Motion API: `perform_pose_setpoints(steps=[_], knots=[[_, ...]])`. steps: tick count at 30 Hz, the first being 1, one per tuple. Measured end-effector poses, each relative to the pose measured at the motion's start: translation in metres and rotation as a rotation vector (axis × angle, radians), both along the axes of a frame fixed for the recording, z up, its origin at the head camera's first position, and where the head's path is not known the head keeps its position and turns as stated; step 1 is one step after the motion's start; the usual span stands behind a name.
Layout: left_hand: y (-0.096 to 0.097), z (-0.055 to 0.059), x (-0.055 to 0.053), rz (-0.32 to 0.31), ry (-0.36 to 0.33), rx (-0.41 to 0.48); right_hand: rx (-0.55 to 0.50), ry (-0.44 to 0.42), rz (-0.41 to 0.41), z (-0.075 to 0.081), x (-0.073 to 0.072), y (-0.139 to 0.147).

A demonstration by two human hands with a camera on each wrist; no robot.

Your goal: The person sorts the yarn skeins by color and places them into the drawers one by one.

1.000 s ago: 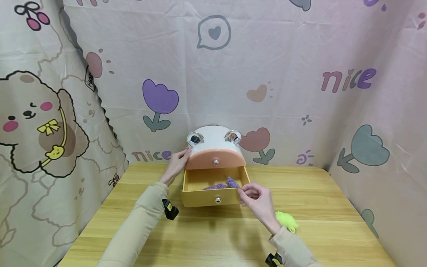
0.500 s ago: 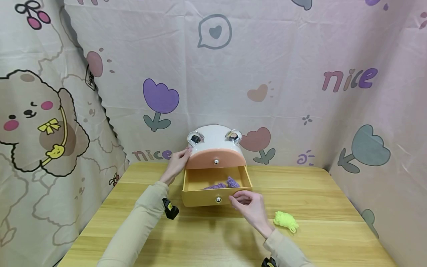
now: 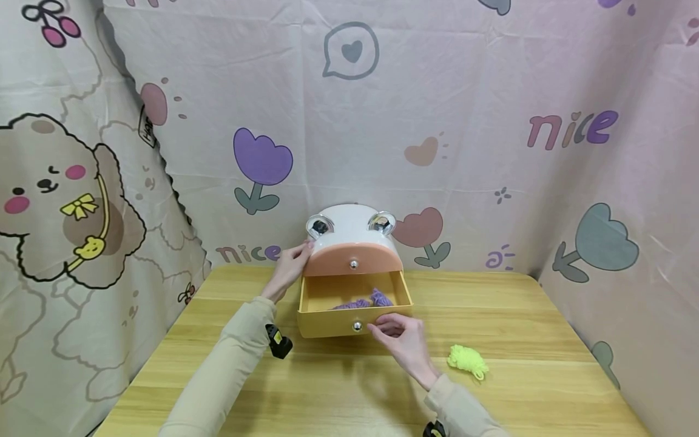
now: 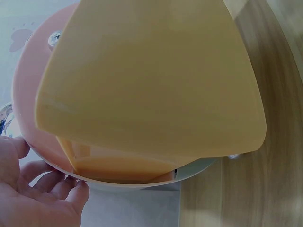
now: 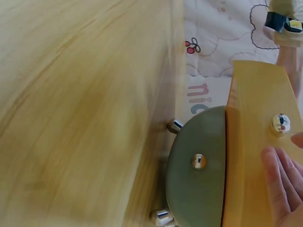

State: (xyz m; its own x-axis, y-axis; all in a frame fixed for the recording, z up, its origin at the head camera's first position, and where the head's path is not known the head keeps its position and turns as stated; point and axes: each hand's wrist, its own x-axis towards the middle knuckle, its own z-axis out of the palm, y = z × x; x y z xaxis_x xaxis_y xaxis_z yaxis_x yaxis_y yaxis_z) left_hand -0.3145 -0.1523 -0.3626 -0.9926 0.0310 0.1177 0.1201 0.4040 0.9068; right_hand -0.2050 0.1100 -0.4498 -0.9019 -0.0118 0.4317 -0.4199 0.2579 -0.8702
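We see a curtained nook, in what sort of building we cannot tell, with printed cloth [image 3: 349, 121] hung around a wooden bench [image 3: 535, 346].

Wood-grain tbl [image 3: 546, 388] w/ white drawer unit [image 3: 350, 223] nr back, yellow yarn [image 3: 467, 360] at R.
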Motion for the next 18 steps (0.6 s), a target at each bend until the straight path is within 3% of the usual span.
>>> perform_pose_setpoints(steps=[12, 18], knots=[[0.001, 0.001, 0.000, -0.005, 0.006, 0.003, 0.001, 0.059, 0.000, -0.008, -0.002, -0.009], [0.000, 0.001, 0.000, -0.007, 0.012, 0.008, -0.009, 0.073, 0.038, -0.007, -0.001, -0.012]])
